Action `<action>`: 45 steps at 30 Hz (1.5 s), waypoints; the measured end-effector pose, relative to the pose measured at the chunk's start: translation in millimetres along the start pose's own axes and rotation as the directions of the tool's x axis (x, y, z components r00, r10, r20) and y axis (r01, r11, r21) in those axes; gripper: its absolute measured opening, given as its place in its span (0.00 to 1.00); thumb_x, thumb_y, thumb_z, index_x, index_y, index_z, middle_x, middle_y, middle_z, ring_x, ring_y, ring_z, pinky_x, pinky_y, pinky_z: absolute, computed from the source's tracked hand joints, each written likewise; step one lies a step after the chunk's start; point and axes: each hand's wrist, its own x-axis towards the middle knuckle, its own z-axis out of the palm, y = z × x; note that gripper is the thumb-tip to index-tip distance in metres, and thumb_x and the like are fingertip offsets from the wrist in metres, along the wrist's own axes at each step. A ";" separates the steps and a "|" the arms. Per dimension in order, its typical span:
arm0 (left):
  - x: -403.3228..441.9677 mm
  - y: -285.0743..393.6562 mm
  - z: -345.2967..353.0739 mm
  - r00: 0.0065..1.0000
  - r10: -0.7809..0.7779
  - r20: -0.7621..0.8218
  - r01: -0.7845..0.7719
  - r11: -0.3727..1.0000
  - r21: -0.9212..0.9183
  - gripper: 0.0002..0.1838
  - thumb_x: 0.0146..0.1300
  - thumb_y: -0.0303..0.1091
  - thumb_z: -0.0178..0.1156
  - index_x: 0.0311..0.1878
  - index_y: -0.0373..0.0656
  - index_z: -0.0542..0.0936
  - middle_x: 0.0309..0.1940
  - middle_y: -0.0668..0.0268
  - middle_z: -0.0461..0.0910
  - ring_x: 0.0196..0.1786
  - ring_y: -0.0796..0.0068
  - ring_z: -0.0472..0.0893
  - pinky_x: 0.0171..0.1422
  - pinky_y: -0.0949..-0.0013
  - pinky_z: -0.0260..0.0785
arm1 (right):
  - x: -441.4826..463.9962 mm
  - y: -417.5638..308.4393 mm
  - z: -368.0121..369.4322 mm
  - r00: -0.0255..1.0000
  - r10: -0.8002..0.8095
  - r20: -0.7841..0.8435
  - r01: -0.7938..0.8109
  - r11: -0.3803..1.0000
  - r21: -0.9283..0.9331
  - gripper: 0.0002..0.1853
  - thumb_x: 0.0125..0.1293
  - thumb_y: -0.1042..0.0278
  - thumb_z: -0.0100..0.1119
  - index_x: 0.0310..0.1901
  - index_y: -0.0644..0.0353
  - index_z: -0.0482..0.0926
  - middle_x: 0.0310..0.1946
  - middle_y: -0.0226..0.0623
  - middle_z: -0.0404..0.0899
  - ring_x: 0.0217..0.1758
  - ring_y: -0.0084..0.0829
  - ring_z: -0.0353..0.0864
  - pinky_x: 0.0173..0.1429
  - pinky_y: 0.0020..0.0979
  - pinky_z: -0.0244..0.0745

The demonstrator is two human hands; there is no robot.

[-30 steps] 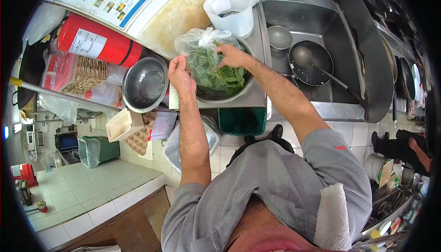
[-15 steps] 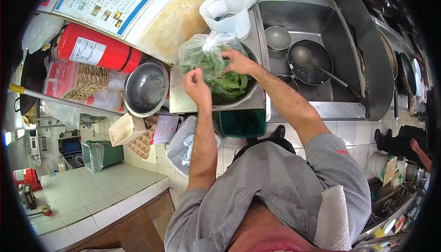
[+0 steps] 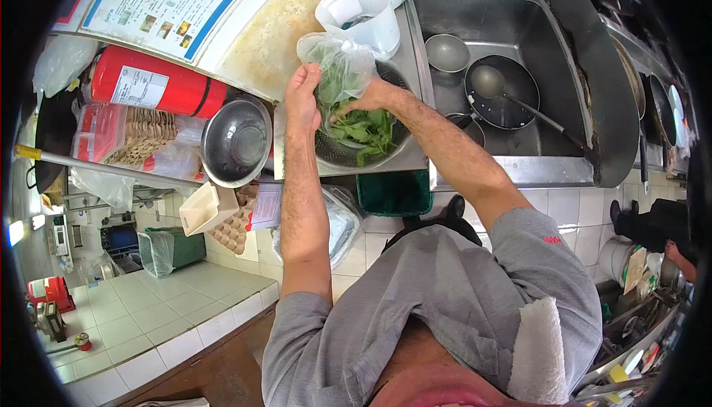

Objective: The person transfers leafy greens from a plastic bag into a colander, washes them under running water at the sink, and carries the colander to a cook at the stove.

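A clear plastic bag [image 3: 352, 58] with green leaves inside is held over a metal colander [image 3: 400, 136]. Loose leafy greens [image 3: 367, 129] spill from the bag into the colander. My left hand [image 3: 302, 95] is closed on the left side of the bag. At the bag's lower right, my right hand [image 3: 377, 97] has its fingers curled round the leafy greens; part of those fingers is hidden by leaves and plastic.
Right of the colander is a steel sink [image 3: 512, 32] with a black pan [image 3: 523, 84], a ladle [image 3: 488, 82] and a bowl [image 3: 447, 52]. A white tub [image 3: 382, 32] stands behind. To the left are a metal basin [image 3: 236, 140] and a red fire extinguisher [image 3: 159, 80].
The bag's top has dropped and opened out, and more leaves hang below it. My left hand rose to the bag's left side; my right hand moved down to the leaves.
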 end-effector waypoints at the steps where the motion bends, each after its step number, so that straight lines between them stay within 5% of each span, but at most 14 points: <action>1: 1.5 -1.1 1.0 0.994 -0.064 0.083 0.068 0.997 -0.041 0.06 0.62 0.33 0.54 0.37 0.41 0.75 0.32 0.69 0.76 0.35 0.78 0.74 0.45 0.74 0.67 | 2.9 10.5 8.3 1.000 0.000 -0.005 0.000 1.000 0.002 0.37 0.39 0.62 0.73 0.54 0.60 0.68 0.54 0.45 0.68 0.59 0.42 0.65 0.64 0.34 0.59; 4: 8.1 1.5 -6.0 0.999 -0.032 0.003 0.033 0.997 -0.064 0.06 0.62 0.32 0.54 0.37 0.41 0.75 0.33 0.67 0.77 0.37 0.75 0.76 0.46 0.71 0.69 | 5.8 31.4 18.3 0.958 -0.171 -0.229 0.122 0.969 -0.215 0.33 0.42 0.66 0.70 0.52 0.60 0.69 0.53 0.45 0.69 0.57 0.41 0.67 0.62 0.33 0.61; 9: 25.9 1.6 -60.4 0.992 0.024 -0.124 -0.050 0.976 -0.213 0.06 0.63 0.32 0.53 0.38 0.41 0.75 0.34 0.65 0.77 0.39 0.71 0.76 0.48 0.64 0.70 | -27.8 39.8 -5.1 0.969 -0.149 -0.195 0.164 0.984 0.066 0.23 0.46 0.82 0.58 0.48 0.62 0.72 0.49 0.46 0.70 0.55 0.44 0.68 0.59 0.34 0.64; 12: 19.1 -22.2 -60.7 0.983 -0.063 -0.174 0.075 0.995 0.062 0.15 0.63 0.37 0.53 0.49 0.37 0.72 0.46 0.60 0.76 0.48 0.66 0.76 0.54 0.62 0.69 | -41.4 37.4 -14.4 0.981 -0.177 -0.082 0.170 0.982 -0.084 0.24 0.43 0.87 0.54 0.46 0.63 0.74 0.48 0.46 0.71 0.54 0.46 0.69 0.58 0.36 0.64; 15: 16.2 -24.7 -45.7 0.928 -0.372 -0.032 0.369 0.926 -0.085 0.18 0.64 0.36 0.52 0.54 0.37 0.71 0.48 0.61 0.75 0.48 0.68 0.76 0.52 0.64 0.70 | -44.1 44.1 -16.8 0.948 -0.318 -0.024 0.313 0.941 -0.128 0.27 0.39 0.89 0.54 0.47 0.62 0.74 0.47 0.46 0.71 0.53 0.47 0.69 0.58 0.37 0.65; 19: 38.4 -43.2 -52.5 0.964 -0.260 0.051 0.208 0.862 0.462 0.19 0.64 0.36 0.48 0.54 0.35 0.71 0.46 0.58 0.76 0.45 0.66 0.78 0.48 0.64 0.72 | -40.1 44.4 -16.0 0.959 -0.271 0.082 0.281 0.946 -0.161 0.28 0.37 0.90 0.53 0.46 0.61 0.75 0.51 0.46 0.70 0.55 0.47 0.68 0.60 0.37 0.64; 22: 46.9 -32.2 -55.9 0.985 -0.097 -0.142 0.097 0.995 -0.004 0.12 0.63 0.30 0.49 0.45 0.35 0.75 0.37 0.61 0.79 0.37 0.70 0.79 0.42 0.70 0.72 | -40.8 45.7 -15.2 0.972 -0.193 0.137 0.221 0.949 -0.225 0.29 0.36 0.90 0.53 0.46 0.59 0.76 0.55 0.44 0.67 0.58 0.46 0.67 0.61 0.34 0.64; 24: 41.8 -0.5 -44.2 0.984 -0.002 -0.178 0.000 1.000 -0.011 0.10 0.63 0.31 0.50 0.42 0.35 0.75 0.35 0.62 0.79 0.35 0.71 0.78 0.41 0.71 0.71 | -47.9 42.1 -16.8 0.897 -0.440 0.039 0.423 0.830 -0.363 0.27 0.37 0.86 0.56 0.45 0.54 0.77 0.58 0.42 0.65 0.62 0.43 0.63 0.63 0.35 0.62; 26: 39.8 19.5 -36.5 0.969 0.096 -0.226 -0.100 0.995 -0.010 0.10 0.63 0.32 0.51 0.39 0.35 0.76 0.33 0.64 0.79 0.34 0.73 0.77 0.40 0.73 0.70 | -55.9 28.9 -27.0 0.940 -0.303 0.159 0.342 0.797 -0.498 0.28 0.38 0.83 0.57 0.47 0.52 0.77 0.60 0.40 0.63 0.64 0.41 0.59 0.64 0.38 0.58; 32: 18.7 10.4 -7.8 0.967 0.254 -0.025 -0.138 0.603 0.786 0.09 0.64 0.35 0.51 0.37 0.38 0.73 0.33 0.68 0.74 0.36 0.81 0.70 0.45 0.75 0.63 | -41.5 47.5 -32.3 0.934 0.104 0.341 0.105 0.835 -0.540 0.21 0.39 0.73 0.60 0.42 0.57 0.80 0.59 0.43 0.64 0.66 0.41 0.56 0.68 0.39 0.51; 37: -11.8 13.7 -11.1 0.968 0.247 -0.048 -0.223 0.931 0.290 0.15 0.61 0.40 0.57 0.44 0.39 0.71 0.44 0.63 0.74 0.44 0.77 0.70 0.51 0.74 0.61 | -55.1 18.5 -30.5 0.984 -0.119 -0.132 0.060 0.922 -0.383 0.13 0.46 0.69 0.61 0.36 0.59 0.80 0.41 0.42 0.75 0.50 0.38 0.70 0.58 0.36 0.62; 39: -19.5 15.4 -4.6 0.751 0.469 0.465 -0.548 0.049 0.835 0.17 0.61 0.40 0.56 0.46 0.38 0.72 0.43 0.61 0.75 0.45 0.73 0.72 0.49 0.71 0.64 | -45.1 21.7 -8.4 0.959 -0.089 -0.270 -0.056 0.872 -0.486 0.10 0.47 0.67 0.62 0.33 0.59 0.80 0.29 0.40 0.76 0.39 0.37 0.74 0.48 0.35 0.68; 43: -5.8 2.5 -8.9 0.943 0.249 0.220 -0.302 0.365 0.881 0.19 0.63 0.42 0.53 0.49 0.37 0.72 0.44 0.60 0.76 0.44 0.69 0.75 0.47 0.69 0.67 | -25.0 -4.8 17.3 0.880 0.186 -0.436 -0.187 0.981 0.042 0.07 0.55 0.66 0.58 0.28 0.60 0.80 0.26 0.39 0.79 0.33 0.39 0.75 0.41 0.39 0.70; 45: 8.3 0.8 -23.8 0.977 0.152 -0.148 -0.017 0.754 0.657 0.21 0.65 0.44 0.49 0.52 0.36 0.71 0.45 0.59 0.76 0.42 0.65 0.76 0.46 0.66 0.69 | -24.3 -7.5 22.8 0.905 0.178 -0.387 -0.124 0.979 0.159 0.06 0.57 0.71 0.56 0.35 0.59 0.80 0.36 0.39 0.79 0.44 0.40 0.75 0.52 0.37 0.68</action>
